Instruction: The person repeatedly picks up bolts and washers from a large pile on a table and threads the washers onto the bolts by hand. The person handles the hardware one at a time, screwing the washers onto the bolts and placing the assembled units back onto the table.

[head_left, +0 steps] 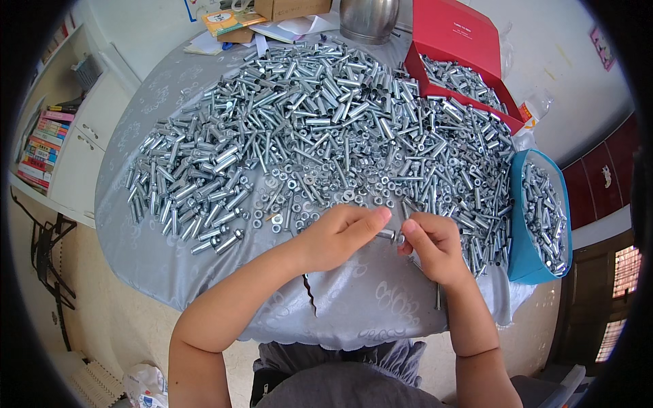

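Near the front of the table, my left hand (333,238) is closed around a silvery bolt (386,234), whose shank juts out to the right past the thumb. My right hand (435,248) pinches at the bolt's right end, where a small round metal piece (400,239), a nut or washer, shows by the fingertips. Just beyond both hands lie loose nuts and washers (306,183). Behind these spreads a large heap of metal sleeves and bolts (320,88). Finished-looking bolts with sleeves and nuts (218,238) lie to the left of my left hand.
A red box (452,34) with its lid up holds metal parts at the back right. On the right stands a blue bin (527,262) of nuts and bolts. A metal pot (367,17), a cardboard box (292,7) and papers sit at the back. Grey cloth (360,306) covers the table.
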Action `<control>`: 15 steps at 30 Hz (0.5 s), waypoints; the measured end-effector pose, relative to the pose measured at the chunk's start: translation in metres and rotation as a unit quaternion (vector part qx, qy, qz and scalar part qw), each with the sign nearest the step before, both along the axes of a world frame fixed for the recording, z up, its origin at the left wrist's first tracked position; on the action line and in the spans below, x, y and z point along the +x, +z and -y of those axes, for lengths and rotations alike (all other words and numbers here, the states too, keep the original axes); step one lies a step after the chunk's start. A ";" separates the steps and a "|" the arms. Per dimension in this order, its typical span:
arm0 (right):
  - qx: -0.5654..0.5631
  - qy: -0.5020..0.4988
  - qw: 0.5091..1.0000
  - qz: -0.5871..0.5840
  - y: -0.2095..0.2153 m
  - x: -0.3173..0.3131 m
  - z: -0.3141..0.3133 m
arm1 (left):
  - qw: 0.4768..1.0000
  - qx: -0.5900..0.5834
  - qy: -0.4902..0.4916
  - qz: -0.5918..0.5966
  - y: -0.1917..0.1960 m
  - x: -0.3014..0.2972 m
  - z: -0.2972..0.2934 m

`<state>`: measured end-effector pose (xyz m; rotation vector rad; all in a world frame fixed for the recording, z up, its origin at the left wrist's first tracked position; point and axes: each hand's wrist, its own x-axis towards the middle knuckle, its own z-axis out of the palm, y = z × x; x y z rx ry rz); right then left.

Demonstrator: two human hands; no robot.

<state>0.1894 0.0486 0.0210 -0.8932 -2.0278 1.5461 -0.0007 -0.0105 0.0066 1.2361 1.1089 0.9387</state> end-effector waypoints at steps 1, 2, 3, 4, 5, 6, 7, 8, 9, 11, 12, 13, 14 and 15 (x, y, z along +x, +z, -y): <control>0.012 0.012 0.999 -0.027 -0.002 0.000 -0.001 | 1.000 0.003 0.004 -0.001 0.000 0.000 0.000; 0.025 0.024 0.998 -0.055 -0.005 -0.001 -0.002 | 1.000 0.007 0.009 -0.002 0.000 0.001 0.000; 0.037 0.035 0.995 -0.081 -0.008 -0.001 -0.002 | 1.000 0.010 0.012 -0.003 -0.001 0.001 0.000; 0.077 0.032 0.994 -0.076 -0.007 -0.003 -0.001 | 1.000 0.010 0.015 -0.003 -0.001 0.002 0.000; 0.117 0.029 0.990 -0.070 -0.004 -0.006 0.001 | 1.000 0.009 0.017 -0.003 -0.001 0.002 0.000; 0.158 0.027 0.985 -0.064 -0.002 -0.008 0.003 | 1.000 0.010 0.020 -0.003 -0.001 0.001 0.000; 0.112 0.027 0.992 -0.057 -0.003 -0.007 0.002 | 1.000 0.009 0.018 -0.002 -0.001 0.001 0.000; 0.066 0.027 0.996 -0.051 -0.005 -0.004 0.001 | 1.000 0.008 0.017 -0.001 -0.002 0.001 0.000; 0.020 0.027 0.998 -0.045 -0.006 -0.002 0.001 | 1.000 0.007 0.015 -0.001 -0.003 0.002 -0.001; 0.043 0.016 0.996 -0.080 -0.002 -0.006 0.004 | 1.000 0.007 0.016 0.002 -0.001 0.002 0.000; 0.054 0.011 0.994 -0.097 0.000 -0.008 0.004 | 1.000 0.007 0.017 0.003 0.000 0.002 0.000; 0.075 0.027 0.994 -0.074 0.000 -0.007 0.002 | 1.000 0.012 0.016 -0.001 -0.001 0.001 0.000; 0.097 0.043 0.993 -0.050 -0.002 -0.005 -0.001 | 1.000 0.017 0.015 -0.005 -0.003 0.001 0.000; 0.119 0.058 0.991 -0.027 -0.003 -0.003 -0.003 | 1.000 0.022 0.013 -0.010 -0.004 0.001 -0.001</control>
